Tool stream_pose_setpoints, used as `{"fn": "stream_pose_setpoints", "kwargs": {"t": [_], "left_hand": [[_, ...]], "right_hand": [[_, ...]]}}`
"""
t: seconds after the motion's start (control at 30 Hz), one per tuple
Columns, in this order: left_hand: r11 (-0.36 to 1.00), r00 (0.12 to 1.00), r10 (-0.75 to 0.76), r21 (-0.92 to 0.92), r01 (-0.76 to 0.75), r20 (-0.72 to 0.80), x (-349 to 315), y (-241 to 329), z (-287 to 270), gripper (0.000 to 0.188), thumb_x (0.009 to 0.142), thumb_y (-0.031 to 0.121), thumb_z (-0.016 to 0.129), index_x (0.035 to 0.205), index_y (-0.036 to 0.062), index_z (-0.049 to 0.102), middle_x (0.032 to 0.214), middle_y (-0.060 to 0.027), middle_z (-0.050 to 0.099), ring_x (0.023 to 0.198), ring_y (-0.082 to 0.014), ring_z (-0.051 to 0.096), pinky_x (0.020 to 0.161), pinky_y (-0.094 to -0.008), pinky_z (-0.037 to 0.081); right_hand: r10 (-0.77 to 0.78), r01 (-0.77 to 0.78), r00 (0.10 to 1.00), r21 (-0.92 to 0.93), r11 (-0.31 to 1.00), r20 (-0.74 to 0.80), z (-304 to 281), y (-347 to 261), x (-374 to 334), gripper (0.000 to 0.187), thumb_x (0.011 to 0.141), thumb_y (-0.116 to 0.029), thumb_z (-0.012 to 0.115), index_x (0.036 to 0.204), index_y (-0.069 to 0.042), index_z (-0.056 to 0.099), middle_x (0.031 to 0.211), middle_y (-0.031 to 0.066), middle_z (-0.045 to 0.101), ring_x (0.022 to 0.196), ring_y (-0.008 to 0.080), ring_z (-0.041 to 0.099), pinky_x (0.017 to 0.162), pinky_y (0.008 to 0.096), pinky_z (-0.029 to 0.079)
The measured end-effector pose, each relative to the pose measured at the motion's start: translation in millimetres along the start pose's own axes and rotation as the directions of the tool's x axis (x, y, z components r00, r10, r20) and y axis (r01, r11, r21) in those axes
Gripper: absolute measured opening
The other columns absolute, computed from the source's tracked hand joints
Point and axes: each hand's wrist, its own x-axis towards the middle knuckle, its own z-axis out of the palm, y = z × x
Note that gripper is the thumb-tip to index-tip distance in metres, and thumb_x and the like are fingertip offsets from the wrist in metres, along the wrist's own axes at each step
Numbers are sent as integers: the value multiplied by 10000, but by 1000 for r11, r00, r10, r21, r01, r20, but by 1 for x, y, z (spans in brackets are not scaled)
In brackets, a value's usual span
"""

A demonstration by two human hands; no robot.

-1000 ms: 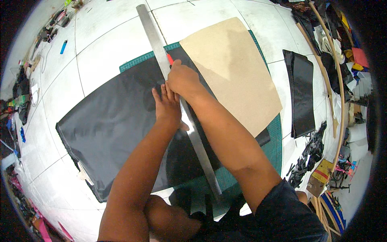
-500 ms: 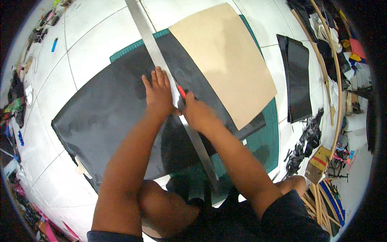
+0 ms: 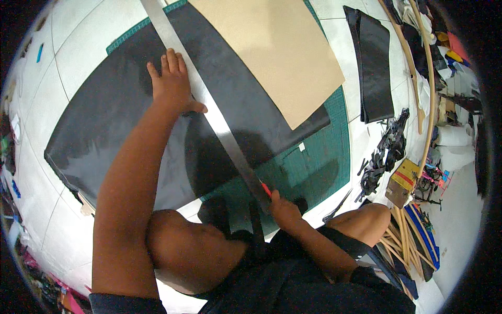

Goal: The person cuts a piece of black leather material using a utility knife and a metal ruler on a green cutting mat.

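A person works on a white tiled floor (image 3: 78, 57), the left hand (image 3: 172, 86) spread flat and palm down on a black sheet (image 3: 115, 118), clasping nothing. Its fingertips and thumb meet the near edge of a long metal ruler (image 3: 225, 133), which passes just beside the hand on its 3 o'clock side, running from between 11 and 12 o'clock of it down to 5 o'clock.

The right hand (image 3: 285, 209), well apart at 5 o'clock from the left, is closed around a slim red tool (image 3: 266, 189) (its finer details too small to make out) that points toward 10 or 11 o'clock, beside the ruler's lower end.

There the ruler reaches past the black sheet onto a green cutting mat (image 3: 321, 162). A beige sheet (image 3: 282, 57) lies over the black one, at 2 to 3 o'clock from the left hand. Folded black material (image 3: 374, 68) rests at 1 o'clock from the right hand; a heap of black strips (image 3: 384, 152) sits at 2 o'clock.
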Motion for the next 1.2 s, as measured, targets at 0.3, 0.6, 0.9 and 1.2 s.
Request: {"fn": "stream_pose_setpoints", "kwargs": {"t": [0.3, 0.6, 0.9, 1.2], "left_hand": [[1000, 999, -4, -18, 5, 50, -3, 3, -2, 1513, 447, 704, 843, 1526, -61, 109, 1609, -247, 94, 1495, -362, 152, 1162, -617, 150], [1000, 1000, 7, -16, -7, -5, -4, 5, 1, 1554, 417, 725, 841, 1518, -82, 98, 1602, -269, 89, 1491, -381, 159, 1156, -621, 151], [999, 997, 36, -35, -39, -75, -3, 1, 8, 1548, 412, 744, 838, 1502, -99, 132, 1582, -292, 139, 1480, -402, 176, 1143, -645, 161], [1000, 998, 25, -12, -26, -51, -4, 2, 12, 1582, 391, 761, 832, 1507, -99, 112, 1587, -286, 119, 1484, -403, 149, 1144, -654, 144]], "right_hand": [[234, 406, 814, 808, 427, -532, -38, 21, 27, 263, 956, -254, 632, 1059, -82, 463, 834, 79, 595, 706, 225, 616, 670, 370, 530], [693, 577, 620, 813, -84, -368, -56, 4, 127, 259, 872, -163, 736, 947, -122, 492, 828, 3, 558, 713, 152, 562, 558, 323, 496], [529, 657, 711, 705, -267, -462, -51, 18, 133, 262, 844, -121, 744, 1016, -108, 546, 877, 29, 623, 725, 172, 610, 551, 325, 482], [435, 724, 689, 529, -443, -580, -108, 10, 80, 240, 822, -54, 700, 1030, -47, 583, 924, 69, 669, 820, 224, 668, 759, 396, 563]]}}
